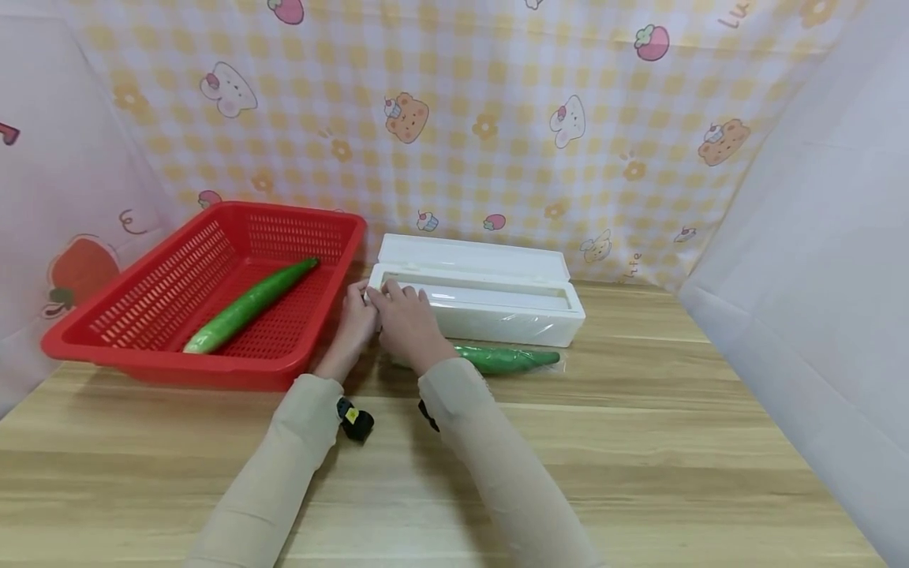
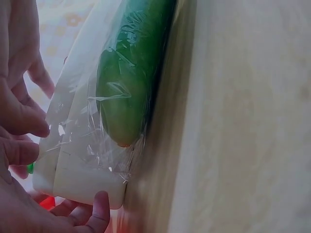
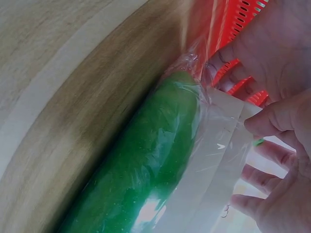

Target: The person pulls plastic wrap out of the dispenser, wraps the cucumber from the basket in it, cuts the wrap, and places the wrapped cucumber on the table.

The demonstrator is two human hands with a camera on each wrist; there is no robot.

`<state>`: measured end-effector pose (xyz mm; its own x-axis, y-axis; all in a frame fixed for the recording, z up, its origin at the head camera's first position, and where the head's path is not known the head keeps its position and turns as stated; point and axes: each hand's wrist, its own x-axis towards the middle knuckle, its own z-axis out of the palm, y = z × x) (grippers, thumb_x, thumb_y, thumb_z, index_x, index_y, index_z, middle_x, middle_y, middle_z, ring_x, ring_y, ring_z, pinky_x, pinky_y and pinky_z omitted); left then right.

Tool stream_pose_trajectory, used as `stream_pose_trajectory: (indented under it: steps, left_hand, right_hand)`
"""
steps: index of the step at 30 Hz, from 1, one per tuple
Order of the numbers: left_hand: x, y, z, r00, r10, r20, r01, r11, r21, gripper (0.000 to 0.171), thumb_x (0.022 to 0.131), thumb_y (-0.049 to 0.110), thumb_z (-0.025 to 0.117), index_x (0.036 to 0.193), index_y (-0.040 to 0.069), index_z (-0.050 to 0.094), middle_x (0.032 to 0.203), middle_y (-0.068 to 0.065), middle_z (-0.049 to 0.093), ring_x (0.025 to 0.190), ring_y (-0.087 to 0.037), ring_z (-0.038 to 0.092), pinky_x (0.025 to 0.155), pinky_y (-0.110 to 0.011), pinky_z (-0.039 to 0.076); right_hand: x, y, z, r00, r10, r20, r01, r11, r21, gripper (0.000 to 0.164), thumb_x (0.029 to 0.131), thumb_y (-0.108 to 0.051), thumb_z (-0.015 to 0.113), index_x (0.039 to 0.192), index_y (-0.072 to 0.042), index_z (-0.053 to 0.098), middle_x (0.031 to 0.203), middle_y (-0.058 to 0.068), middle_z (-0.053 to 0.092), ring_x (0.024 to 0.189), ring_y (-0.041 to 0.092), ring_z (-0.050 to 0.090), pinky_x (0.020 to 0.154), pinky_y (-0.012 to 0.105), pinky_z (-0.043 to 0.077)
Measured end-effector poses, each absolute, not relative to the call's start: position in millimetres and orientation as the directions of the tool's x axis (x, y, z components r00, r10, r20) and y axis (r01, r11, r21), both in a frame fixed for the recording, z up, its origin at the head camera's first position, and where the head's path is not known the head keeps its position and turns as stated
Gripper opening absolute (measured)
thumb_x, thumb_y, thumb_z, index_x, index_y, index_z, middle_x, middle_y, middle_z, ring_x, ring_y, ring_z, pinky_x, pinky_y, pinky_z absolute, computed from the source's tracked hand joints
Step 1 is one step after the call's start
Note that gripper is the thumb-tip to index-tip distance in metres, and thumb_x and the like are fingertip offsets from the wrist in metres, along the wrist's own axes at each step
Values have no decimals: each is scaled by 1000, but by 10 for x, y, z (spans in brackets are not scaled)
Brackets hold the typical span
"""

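A long white cling film box (image 1: 507, 325) stands with its lid (image 1: 472, 254) raised and the film roll visible inside. At its left end, my left hand (image 1: 357, 319) grips the corner, fingertips under the end face in the left wrist view. Right beside it, my right hand (image 1: 412, 327) pinches a small green piece (image 3: 258, 141) at the box edge between thumb and forefinger. Clear cling film (image 2: 92, 141) stretches from the box over a cucumber (image 1: 504, 360) lying along its front. My right hand hides the cucumber's left part in the head view.
On the left stands a red perforated basket (image 1: 206, 364), its rim close to my left hand. Another cucumber (image 1: 248, 308) lies inside it. A checked cloth (image 1: 490, 102) hangs behind the wooden table (image 1: 682, 442), with white cloth (image 1: 802, 237) at the right side.
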<state>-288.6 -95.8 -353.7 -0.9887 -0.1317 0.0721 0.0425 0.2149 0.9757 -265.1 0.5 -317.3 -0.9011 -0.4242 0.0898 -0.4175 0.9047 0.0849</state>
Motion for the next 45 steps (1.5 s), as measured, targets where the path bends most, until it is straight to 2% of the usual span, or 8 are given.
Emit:
stream_pose_trajectory:
  steps: [4, 8, 14, 22, 28, 35, 45]
  left_hand:
    - [-2890, -958, -3522, -987, -135, 83, 53, 211, 976, 48, 93, 8, 40, 138, -5, 29, 137, -24, 38, 121, -31, 38, 102, -42, 33]
    - [-2886, -966, -3507, -989, -123, 82, 53, 226, 973, 48, 94, 9, 39, 138, -6, 28, 139, -25, 36, 123, -32, 37, 103, -42, 33]
    - [-2885, -967, -3506, -989, -125, 81, 46, 259, 965, 48, 94, 8, 38, 139, -6, 27, 137, -27, 37, 119, -33, 39, 101, -42, 34]
    - [-2887, -973, -3491, -986, -146, 75, 33, 274, 961, 51, 93, 12, 45, 138, -4, 30, 139, -26, 36, 126, -33, 36, 107, -42, 29]
    - [-2896, -959, -3486, -984, -164, 66, 19, 271, 963, 53, 89, 7, 50, 137, -5, 31, 136, -26, 38, 120, -32, 39, 104, -42, 31]
    - [-2914, -951, -3498, -985, -158, 64, 21, 260, 965, 54, 88, 1, 50, 137, -8, 30, 137, -27, 38, 122, -33, 39, 107, -42, 29]
    - [-2916, -961, -3493, -985, -162, 63, 20, 260, 965, 55, 87, 2, 50, 137, -7, 30, 139, -26, 37, 126, -33, 36, 109, -41, 26]
  right_hand:
    - [-2645, -4, -3163, -907, -412, 84, -406, 910, 83, 57, 93, -26, 52, 146, -25, 30, 143, 0, 34, 125, 24, 42, 107, 47, 32]
    - [-2633, 14, -3171, -910, -405, 83, -401, 914, 70, 63, 90, -29, 57, 146, -24, 29, 142, 1, 33, 124, 25, 42, 106, 47, 34]
    - [-2631, 57, -3184, -908, -411, 85, -406, 911, 76, 65, 89, -30, 59, 146, -24, 29, 141, 0, 33, 122, 25, 41, 104, 45, 36]
    - [-2633, 88, -3202, -912, -400, 93, -394, 916, 78, 64, 90, -33, 57, 146, -22, 29, 142, 2, 32, 124, 27, 40, 107, 45, 33]
    - [-2626, 180, -3212, -905, -407, 126, -405, 913, 43, 67, 87, -32, 63, 145, -21, 32, 141, 3, 36, 124, 28, 41, 108, 45, 33]
    - [-2623, 352, -3253, -898, -409, 163, -411, 911, 26, 62, 88, -20, 58, 145, -20, 33, 140, 4, 38, 125, 29, 41, 109, 46, 30]
    - [-2598, 596, -3284, -884, -410, 225, -424, 906, -12, 57, 87, -12, 56, 141, -17, 39, 137, 6, 41, 123, 33, 41, 109, 49, 29]
